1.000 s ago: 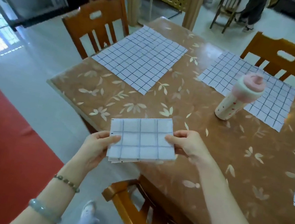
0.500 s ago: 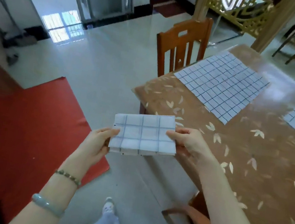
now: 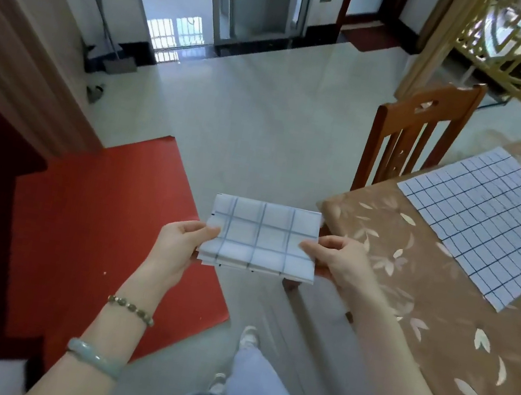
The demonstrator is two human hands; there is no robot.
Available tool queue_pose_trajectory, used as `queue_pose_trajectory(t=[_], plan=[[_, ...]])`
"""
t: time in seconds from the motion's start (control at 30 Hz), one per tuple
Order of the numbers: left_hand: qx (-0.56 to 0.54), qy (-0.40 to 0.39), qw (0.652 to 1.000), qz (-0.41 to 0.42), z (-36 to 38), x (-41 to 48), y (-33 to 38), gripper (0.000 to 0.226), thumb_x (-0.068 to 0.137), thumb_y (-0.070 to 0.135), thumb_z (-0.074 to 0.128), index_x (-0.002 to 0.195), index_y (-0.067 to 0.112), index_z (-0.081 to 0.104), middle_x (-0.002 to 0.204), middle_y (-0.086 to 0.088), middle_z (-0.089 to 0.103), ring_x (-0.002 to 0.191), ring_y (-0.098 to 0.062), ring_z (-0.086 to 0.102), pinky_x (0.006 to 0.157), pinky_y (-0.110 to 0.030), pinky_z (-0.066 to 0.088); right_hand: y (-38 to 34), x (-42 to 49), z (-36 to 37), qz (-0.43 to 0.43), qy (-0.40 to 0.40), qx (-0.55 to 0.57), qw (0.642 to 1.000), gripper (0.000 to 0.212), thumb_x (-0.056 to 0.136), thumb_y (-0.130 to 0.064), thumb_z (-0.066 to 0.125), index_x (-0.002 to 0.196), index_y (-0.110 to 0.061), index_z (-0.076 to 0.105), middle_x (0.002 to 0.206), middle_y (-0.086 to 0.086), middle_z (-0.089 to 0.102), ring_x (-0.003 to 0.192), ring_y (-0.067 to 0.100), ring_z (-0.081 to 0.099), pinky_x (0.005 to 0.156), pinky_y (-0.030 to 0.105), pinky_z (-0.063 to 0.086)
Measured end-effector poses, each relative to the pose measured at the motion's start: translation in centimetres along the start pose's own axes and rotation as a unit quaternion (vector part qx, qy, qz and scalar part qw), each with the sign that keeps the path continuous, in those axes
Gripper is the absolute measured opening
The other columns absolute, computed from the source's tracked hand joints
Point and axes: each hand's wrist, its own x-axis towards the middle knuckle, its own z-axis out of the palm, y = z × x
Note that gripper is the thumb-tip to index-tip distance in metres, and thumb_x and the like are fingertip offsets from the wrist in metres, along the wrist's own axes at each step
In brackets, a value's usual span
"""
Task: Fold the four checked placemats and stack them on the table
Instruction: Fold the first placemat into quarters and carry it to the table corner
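so the folded placemat (image 3: 262, 236) hangs off the table (image 3: 437, 333), unsupported.
left hand (image 3: 179, 242) and right hand (image 3: 336, 263) pinch its ends; a loose pinch could spill the folds.

Surface materials and finishes
Folded white checked cloth placemat (image 3: 262, 236): matt. Brown leaf-printed table cover (image 3: 437, 333): smooth, glossy. Orange-brown slatted wooden chair (image 3: 415, 137): varnished sheen. Pale tiled floor (image 3: 267, 111): polished, reflective

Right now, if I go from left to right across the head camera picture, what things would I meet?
red floor mat → left hand → folded placemat → right hand → unfolded placemat
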Motion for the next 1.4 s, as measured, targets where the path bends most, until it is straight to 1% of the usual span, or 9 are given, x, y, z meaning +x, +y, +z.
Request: queue_pose_trajectory(t=[0.13,0.37,0.5,0.67,0.8,0.97,1.1,1.2,1.4], plan=[[0.007,0.019,1.000,0.010,-0.8,3.7,2.0,0.007,0.085,0.007,0.068,0.090,0.002,0.071,0.085,-0.014,0.074,0.077,-0.025,0.067,0.082,-0.042,0.053,-2.1,4.8,1.7,-0.006,-0.028,0.002,1.000,0.015,0.077,-0.004,0.075,0.085,0.006,0.067,0.079,0.020,0.070,0.058,0.019,0.067,0.052,0.027,0.056],[0.046,0.015,0.999,0.025,1.2,14.5,7.2,0.009,0.085,0.010,0.070,0.089,0.002,0.072,0.081,-0.009,0.074,0.072,-0.021,0.068,0.067,-0.029,0.055,-7.0,14.9,2.5,-0.032,0.005,0.021,0.999,0.013,0.078,-0.003,0.074,0.084,0.007,0.067,0.067,0.010,0.067,0.051,0.014,0.064,0.044,0.017,0.047],[0.083,0.028,0.996,0.027,3.5,21.7,11.8,0.025,0.075,0.025,0.080,0.091,0.008,0.075,0.093,-0.011,0.075,0.095,-0.030,0.068,0.090,-0.046,0.052,-11.2,21.4,1.5,-0.017,0.008,0.036,0.999,0.008,0.080,-0.002,0.072,0.083,0.005,0.067,0.064,0.006,0.067,0.050,0.011,0.065,0.044,0.017,0.048],[0.097,0.009,0.995,0.028,7.4,28.6,16.8,0.035,0.061,0.039,0.083,0.083,0.013,0.078,0.084,-0.016,0.066,0.075,-0.027,0.055,0.073,-0.040,0.044,-15.5,28.8,-0.6,-0.018,0.020,0.044,0.999,0.009,0.079,-0.003,0.073,0.083,0.002,0.067,0.073,0.011,0.069,0.056,0.014,0.067,0.050,0.022,0.054],[0.095,-0.010,0.995,0.015,10.3,33.2,19.3,0.012,0.080,0.021,0.076,0.083,0.009,0.077,0.081,-0.013,0.071,0.069,-0.023,0.056,0.064,-0.032,0.045,-17.7,33.9,-1.9,-0.004,0.029,0.043,0.999,0.018,0.083,-0.006,0.070,0.095,0.007,0.065,0.079,0.013,0.069,0.059,0.014,0.065,0.051,0.022,0.054],[0.103,-0.051,0.993,0.002,14.0,40.6,22.1,0.020,0.084,0.016,0.072,0.097,0.001,0.072,0.078,-0.008,0.068,0.061,-0.014,0.059,0.059,-0.021,0.047,-19.4,40.1,-2.9,-0.004,0.082,0.052,0.995,0.013,0.091,-0.010,0.061,0.090,0.003,0.062,0.083,0.015,0.065,0.073,0.024,0.062,0.066,0.036,0.057],[0.136,-0.109,0.985,0.002,17.6,48.3,25.7,0.019,0.081,0.024,0.074,0.092,0.008,0.075,0.089,-0.015,0.068,0.081,-0.026,0.059,0.078,-0.036,0.046,-21.1,46.1,-4.1,0.004,0.149,0.065,0.987,0.016,0.091,-0.014,0.060,0.076,-0.008,0.058,0.080,0.014,0.061,0.073,0.023,0.058,0.065,0.037,0.054],[0.163,-0.153,0.975,0.013,20.6,54.6,29.1,0.023,0.075,0.027,0.075,0.087,0.006,0.075,0.090,-0.021,0.069,0.082,-0.028,0.062,0.081,-0.041,0.047,-23.1,51.0,-4.7,0.009,0.197,0.078,0.977,0.019,0.090,-0.013,0.061,0.073,-0.009,0.057,0.074,0.013,0.057,0.068,0.019,0.054,0.056,0.028,0.049],[0.240,-0.222,0.945,0.018,26.7,66.0,35.0,0.042,0.063,0.045,0.078,0.088,0.011,0.075,0.086,-0.018,0.069,0.081,-0.027,0.060,0.080,-0.044,0.050,-27.3,58.9,-6.1,0.035,0.284,0.140,0.948,0.017,0.088,-0.015,0.064,0.072,-0.008,0.058,0.074,0.016,0.055,0.069,0.023,0.052,0.063,0.036,0.046]])
